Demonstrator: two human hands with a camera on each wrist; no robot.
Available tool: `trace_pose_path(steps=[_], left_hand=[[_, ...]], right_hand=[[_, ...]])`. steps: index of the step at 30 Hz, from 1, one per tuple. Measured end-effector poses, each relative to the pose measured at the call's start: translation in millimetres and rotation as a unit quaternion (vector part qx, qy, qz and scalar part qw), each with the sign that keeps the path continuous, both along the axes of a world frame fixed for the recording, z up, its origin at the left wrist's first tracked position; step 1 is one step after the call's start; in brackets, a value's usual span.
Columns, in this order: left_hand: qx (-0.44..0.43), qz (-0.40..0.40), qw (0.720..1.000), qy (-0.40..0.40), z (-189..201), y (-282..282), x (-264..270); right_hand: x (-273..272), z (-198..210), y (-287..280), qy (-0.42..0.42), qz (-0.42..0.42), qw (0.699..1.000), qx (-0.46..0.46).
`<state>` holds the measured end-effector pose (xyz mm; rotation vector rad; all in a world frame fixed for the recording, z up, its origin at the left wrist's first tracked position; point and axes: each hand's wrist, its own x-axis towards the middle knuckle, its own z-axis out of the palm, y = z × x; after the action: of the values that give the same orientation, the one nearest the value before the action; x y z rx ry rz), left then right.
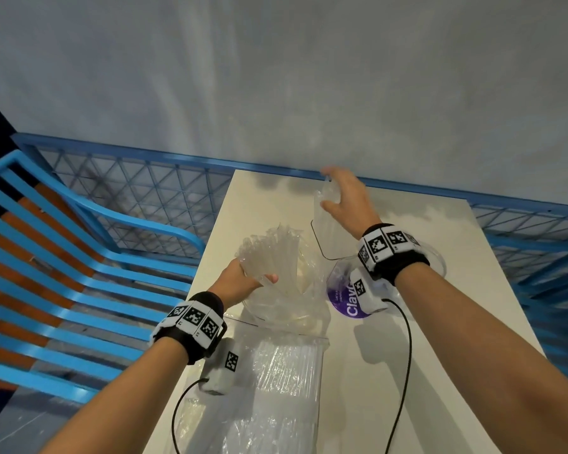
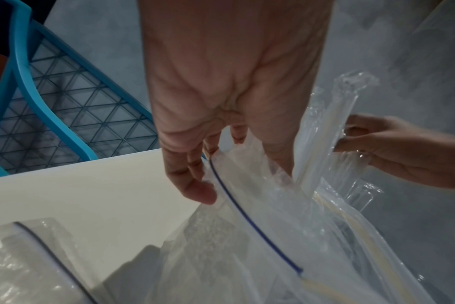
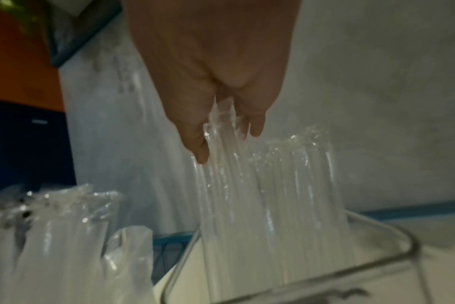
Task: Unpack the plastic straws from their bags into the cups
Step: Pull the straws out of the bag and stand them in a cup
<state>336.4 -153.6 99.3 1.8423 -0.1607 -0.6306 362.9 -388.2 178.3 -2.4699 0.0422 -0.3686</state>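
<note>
My left hand (image 1: pixel 248 280) (image 2: pixel 216 164) grips the open mouth of a clear zip bag (image 1: pixel 286 303) (image 2: pixel 249 230) that stands on the white table; wrapped clear straws (image 1: pixel 276 250) stick up out of it. Farther back, my right hand (image 1: pixel 336 194) (image 3: pixel 226 133) pinches the tops of a bundle of straws (image 3: pixel 268 195) standing in a clear square-rimmed cup (image 1: pixel 318 245) (image 3: pixel 395 234). More straws lean inside that cup. In the left wrist view the right hand (image 2: pixel 382 152) shows behind the bag.
A second zip bag full of straws (image 1: pixel 286 388) (image 2: pixel 21 259) lies at the table's near edge. A clear cup with a purple label (image 1: pixel 341 291) stands under my right wrist. A blue slatted chair (image 1: pixel 63 257) and blue mesh railing (image 1: pixel 145 198) border the table (image 1: pixel 446 322).
</note>
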Motion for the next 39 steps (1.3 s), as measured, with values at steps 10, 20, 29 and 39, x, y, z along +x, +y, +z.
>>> trace_pose_path(steps=[10, 20, 29, 39], left_hand=[[-0.001, 0.002, 1.000, -0.001, 1, 1, 0], [0.001, 0.032, 0.999, -0.002, 4, 8, -2], [0.014, 0.036, 0.999, 0.011, 10, 20, -10], [0.005, 0.037, 0.999, -0.002, 14, 11, -10]], right_hand=[[-25, 40, -18, -0.026, -0.083, 0.996, -0.005], [-92, 1, 62, 0.235, 0.108, 0.959, 0.115], [-65, -51, 77, 0.164, -0.007, 0.964, 0.210], [-67, -34, 65, 0.087, -0.025, 0.968, 0.233]])
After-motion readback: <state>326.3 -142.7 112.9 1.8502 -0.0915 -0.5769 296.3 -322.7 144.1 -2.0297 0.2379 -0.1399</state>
